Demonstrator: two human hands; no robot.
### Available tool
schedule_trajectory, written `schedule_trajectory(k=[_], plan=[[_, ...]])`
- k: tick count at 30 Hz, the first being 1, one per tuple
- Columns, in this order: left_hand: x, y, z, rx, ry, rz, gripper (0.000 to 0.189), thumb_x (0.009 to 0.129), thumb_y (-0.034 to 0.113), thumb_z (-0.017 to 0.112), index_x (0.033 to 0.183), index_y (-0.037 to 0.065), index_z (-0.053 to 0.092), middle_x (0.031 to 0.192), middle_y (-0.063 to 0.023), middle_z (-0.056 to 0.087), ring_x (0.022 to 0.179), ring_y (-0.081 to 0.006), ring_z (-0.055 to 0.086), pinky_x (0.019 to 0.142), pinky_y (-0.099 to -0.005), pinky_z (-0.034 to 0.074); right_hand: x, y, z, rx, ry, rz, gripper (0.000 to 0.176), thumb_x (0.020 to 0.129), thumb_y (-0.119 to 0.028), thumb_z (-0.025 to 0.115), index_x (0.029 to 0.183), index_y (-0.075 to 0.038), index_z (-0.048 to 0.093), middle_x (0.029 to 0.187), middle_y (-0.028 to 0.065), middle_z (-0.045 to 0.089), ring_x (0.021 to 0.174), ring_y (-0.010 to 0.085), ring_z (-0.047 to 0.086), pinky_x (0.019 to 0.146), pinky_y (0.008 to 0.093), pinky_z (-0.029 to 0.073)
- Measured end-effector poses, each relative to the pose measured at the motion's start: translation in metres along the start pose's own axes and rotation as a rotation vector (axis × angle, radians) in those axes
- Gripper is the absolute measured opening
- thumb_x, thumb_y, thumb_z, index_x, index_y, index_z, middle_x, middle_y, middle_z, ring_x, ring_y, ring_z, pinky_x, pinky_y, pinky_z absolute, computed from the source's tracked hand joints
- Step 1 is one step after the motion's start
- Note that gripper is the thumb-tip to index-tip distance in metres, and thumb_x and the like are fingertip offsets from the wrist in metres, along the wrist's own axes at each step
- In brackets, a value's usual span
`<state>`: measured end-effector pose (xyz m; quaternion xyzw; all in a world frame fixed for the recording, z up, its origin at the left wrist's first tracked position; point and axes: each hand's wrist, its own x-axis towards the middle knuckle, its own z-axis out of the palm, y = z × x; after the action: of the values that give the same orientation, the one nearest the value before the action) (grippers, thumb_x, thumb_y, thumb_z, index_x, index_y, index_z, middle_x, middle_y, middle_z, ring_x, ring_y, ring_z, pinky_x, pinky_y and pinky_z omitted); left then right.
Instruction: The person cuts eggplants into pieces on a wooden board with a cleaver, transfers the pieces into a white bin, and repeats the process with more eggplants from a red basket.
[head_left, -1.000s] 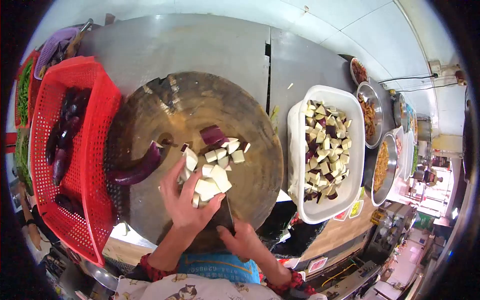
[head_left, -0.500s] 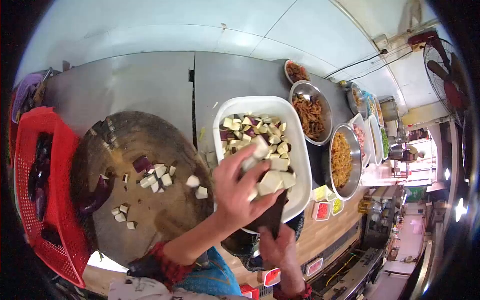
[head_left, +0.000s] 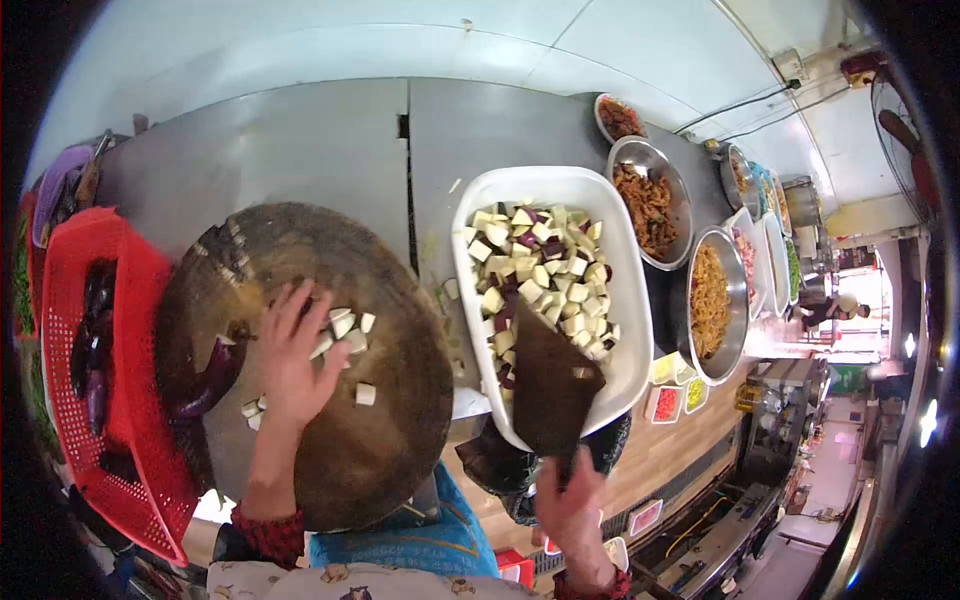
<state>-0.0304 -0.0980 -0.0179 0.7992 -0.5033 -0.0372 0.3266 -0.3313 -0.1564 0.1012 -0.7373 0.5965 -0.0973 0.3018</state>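
Note:
My left hand (head_left: 293, 370) is over the round wooden chopping block (head_left: 380, 450), fingers spread beside a few white eggplant cubes (head_left: 345, 325). A purple eggplant piece (head_left: 213, 378) lies on the block left of that hand, with small cubes partly hidden by the wrist. My right hand (head_left: 572, 505) grips a dark cleaver (head_left: 550, 390) by its handle. Its broad blade is over the near part of a white tub (head_left: 636, 375), which holds many diced eggplant cubes (head_left: 545, 265) with purple skin.
At the left stands a red basket (head_left: 150, 400) with whole eggplants. Metal bowls of fried food (head_left: 650, 205) and yellow strips (head_left: 710, 300) sit right of the tub. A black bag (head_left: 495, 460) is below the tub. A person (head_left: 835, 312) is far off.
My left hand has let eggplant cubes go into the tub and moved left to the block. The cleaver has turned blade up over the tub. The view has shifted slightly.

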Motion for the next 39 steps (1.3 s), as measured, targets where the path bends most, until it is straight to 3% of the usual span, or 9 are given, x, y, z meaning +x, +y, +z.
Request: schedule_trajectory(k=[3, 10, 14, 18, 23, 26, 30, 35, 39], plan=[[-0.007, -0.002, 0.003, -0.029, -0.094, 0.114, 0.041, 0.078, 0.025, 0.07, 0.114, 0.008, 0.063, 0.133, -0.011, 0.052, 0.127, -0.0385, 0.043, 0.104, -0.0534, 0.035, -0.01, -0.013, 0.041, -0.133, -0.115, -0.205, 0.014, 0.087, -0.01, 0.061, 0.091, 0.0, 0.05, 0.062, 0.0199, 0.059, 0.054, 0.0397, 0.059, 0.045, 0.0458, 0.044], [-0.054, -0.009, -0.025, -0.132, -0.239, 0.313, 0.03, 0.068, 0.014, 0.074, 0.097, 0.01, 0.066, 0.115, -0.0072, 0.061, 0.121, -0.0347, 0.051, 0.104, -0.057, 0.033, -0.003, -0.063, 0.098, -0.358, -0.223, -0.318, 0.018, 0.09, -0.015, 0.058, 0.086, -0.005, 0.044, 0.065, 0.017, 0.059, 0.054, 0.0367, 0.061, 0.046, 0.0468, 0.048], [-0.1, -0.026, -0.05, -0.193, 0.013, 0.091, 0.031, 0.074, 0.024, 0.075, 0.099, 0.009, 0.066, 0.117, -0.009, 0.061, 0.126, -0.0364, 0.048, 0.107, -0.0586, 0.03, -0.025, -0.07, 0.113, -0.271, -0.37, -0.372, 0.013, 0.089, -0.014, 0.058, 0.088, -0.007, 0.047, 0.064, 0.0168, 0.059, 0.055, 0.0378, 0.061, 0.047, 0.0471, 0.049], [-0.126, -0.049, -0.06, 0.076, -0.153, -0.09, 0.092, 0.064, 0.05, 0.082, 0.135, 0.005, 0.044, 0.144, -0.0235, 0.038, 0.135, -0.0448, 0.032, 0.109, -0.0594, 0.026, -0.038, -0.063, 0.106, -0.082, -0.301, -0.462, 0.011, 0.091, -0.012, 0.056, 0.088, -0.004, 0.049, 0.058, 0.0128, 0.057, 0.049, 0.031, 0.061, 0.045, 0.043, 0.048], [-0.103, -0.043, -0.044, 0.074, -0.178, -0.129, 0.114, 0.06, 0.073, 0.071, 0.142, 0.003, 0.033, 0.149, -0.0313, 0.023, 0.138, -0.0519, 0.021, 0.109, -0.0613, 0.023, -0.064, -0.017, 0.118, 0.687, -0.372, 0.565, 0.013, 0.097, -0.016, 0.053, 0.09, -0.005, 0.051, 0.057, 0.0034, 0.052, 0.042, 0.0155, 0.049, 0.039, 0.03, 0.038], [-0.075, -0.042, -0.038, 0.025, -0.21, -0.044, 0.114, 0.06, 0.075, 0.069, 0.142, 0.003, 0.036, 0.149, -0.0309, 0.024, 0.137, -0.0517, 0.022, 0.109, -0.0619, 0.022, -0.073, -0.017, 0.14, 0.807, -0.404, 0.618, 0.017, 0.098, -0.021, 0.053, 0.088, -0.006, 0.052, 0.057, 0.0002, 0.05, 0.043, 0.012, 0.047, 0.039, 0.0291, 0.038], [-0.065, -0.03, -0.023, -0.154, -0.26, 0.029, 0.105, 0.061, 0.071, 0.072, 0.139, 0.005, 0.045, 0.144, -0.0237, 0.038, 0.133, -0.0483, 0.032, 0.109, -0.0617, 0.021, -0.064, -0.028, 0.186, 0.588, -0.503, 0.435, 0.021, 0.096, -0.022, 0.054, 0.088, -0.003, 0.054, 0.056, 0.0027, 0.052, 0.043, 0.0124, 0.049, 0.04, 0.0317, 0.04], [-0.074, -0.012, -0.006, -0.431, -0.022, -0.087, 0.059, 0.069, 0.027, 0.082, 0.119, 0.003, 0.063, 0.136, -0.0199, 0.048, 0.128, -0.0391, 0.042, 0.106, -0.0486, 0.034, -0.043, -0.06, 0.177, 0.668, -0.646, 0.364, 0.019, 0.097, -0.017, 0.052, 0.083, -0.005, 0.049, 0.053, 0.0021, 0.048, 0.041, 0.012, 0.048, 0.037, 0.0293, 0.037], [-0.053, 0.03, -0.002, -0.463, 0.053, -0.098, 0.048, 0.067, 0.021, 0.081, 0.111, 0.007, 0.067, 0.126, -0.0179, 0.055, 0.12, -0.0397, 0.048, 0.1, -0.0483, 0.04, -0.038, -0.068, 0.138, 0.799, -0.584, 0.438, 0.017, 0.097, -0.014, 0.051, 0.082, -0.006, 0.048, 0.053, 0.0007, 0.048, 0.041, 0.011, 0.046, 0.037, 0.0283, 0.036]])
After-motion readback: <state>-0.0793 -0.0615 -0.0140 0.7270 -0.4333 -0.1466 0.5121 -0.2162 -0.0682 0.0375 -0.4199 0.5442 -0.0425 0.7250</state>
